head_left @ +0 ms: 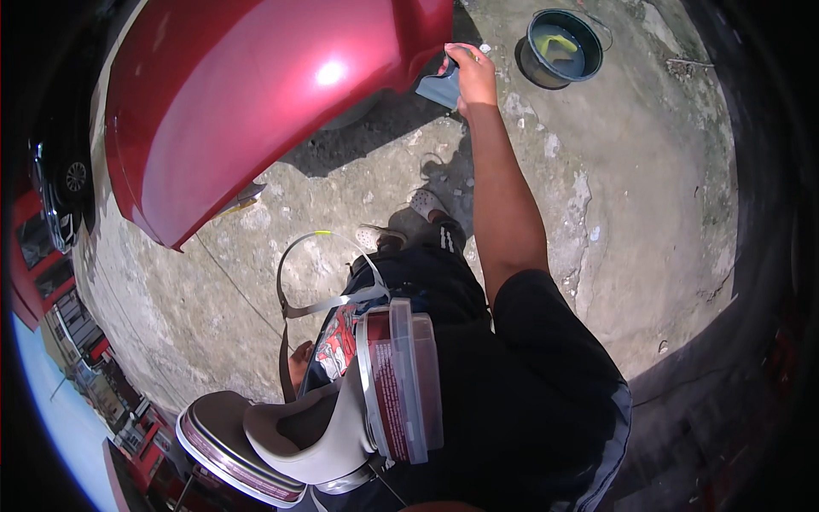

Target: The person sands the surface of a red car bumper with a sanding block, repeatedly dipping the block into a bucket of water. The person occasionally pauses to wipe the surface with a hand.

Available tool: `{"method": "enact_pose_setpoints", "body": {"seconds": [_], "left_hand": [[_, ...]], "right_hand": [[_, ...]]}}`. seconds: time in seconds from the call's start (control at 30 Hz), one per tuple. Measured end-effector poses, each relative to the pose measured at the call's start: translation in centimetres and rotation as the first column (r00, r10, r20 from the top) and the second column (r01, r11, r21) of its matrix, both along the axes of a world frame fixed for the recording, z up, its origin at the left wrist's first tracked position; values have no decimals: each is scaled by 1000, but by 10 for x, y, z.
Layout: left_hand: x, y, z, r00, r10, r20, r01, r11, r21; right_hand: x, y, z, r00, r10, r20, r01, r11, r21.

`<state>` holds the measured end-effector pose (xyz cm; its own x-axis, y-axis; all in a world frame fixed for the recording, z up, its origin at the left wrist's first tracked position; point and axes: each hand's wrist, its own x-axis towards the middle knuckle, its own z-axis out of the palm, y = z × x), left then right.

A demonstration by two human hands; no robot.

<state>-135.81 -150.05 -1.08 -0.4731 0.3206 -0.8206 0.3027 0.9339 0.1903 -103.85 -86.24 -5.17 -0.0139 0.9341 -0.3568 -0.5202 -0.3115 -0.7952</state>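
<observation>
A large glossy red car body panel [281, 94] fills the upper left, raised above the ground. My right hand [474, 75] reaches out to its far right end, fingers closed at the edge. Against that hand is a flat blue-grey piece [439, 89]; I cannot tell whether it is loose or belongs to the panel. Low at my left side is my left hand [300, 362], apart from the panel. A respirator mask hanging at my chest and its strap partly cover that hand, so its fingers do not show clearly.
A dark bucket [536, 64] of water with a yellow-green cloth [556, 47] stands right of my right hand. The respirator mask [333, 427] hangs in front of me, its strap [284, 294] looping forward. Cracked concrete [623, 222] lies underfoot. A black car [64, 171] is at far left.
</observation>
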Motion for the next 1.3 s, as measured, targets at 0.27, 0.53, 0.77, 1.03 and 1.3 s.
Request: {"method": "enact_pose_setpoints", "body": {"seconds": [0.27,0.53,0.77,1.03,1.3], "left_hand": [[13,36,17,964,262,45,-265,960,88],[-3,22,-2,952,306,26,-307,949,73],[-9,6,-16,930,357,88,-364,928,81],[11,41,11,961,273,42,-276,955,109],[11,47,18,961,277,13,-277,957,84]], "right_hand": [[-8,-8,3,997,71,-32,-72,997,-30],[-10,-19,5,984,160,-83,-167,983,-77],[-18,-37,7,967,217,-130,-227,971,-68],[-34,-66,12,972,141,-189,-158,984,-78],[-52,-80,16,986,-48,-159,34,995,-89]]}}
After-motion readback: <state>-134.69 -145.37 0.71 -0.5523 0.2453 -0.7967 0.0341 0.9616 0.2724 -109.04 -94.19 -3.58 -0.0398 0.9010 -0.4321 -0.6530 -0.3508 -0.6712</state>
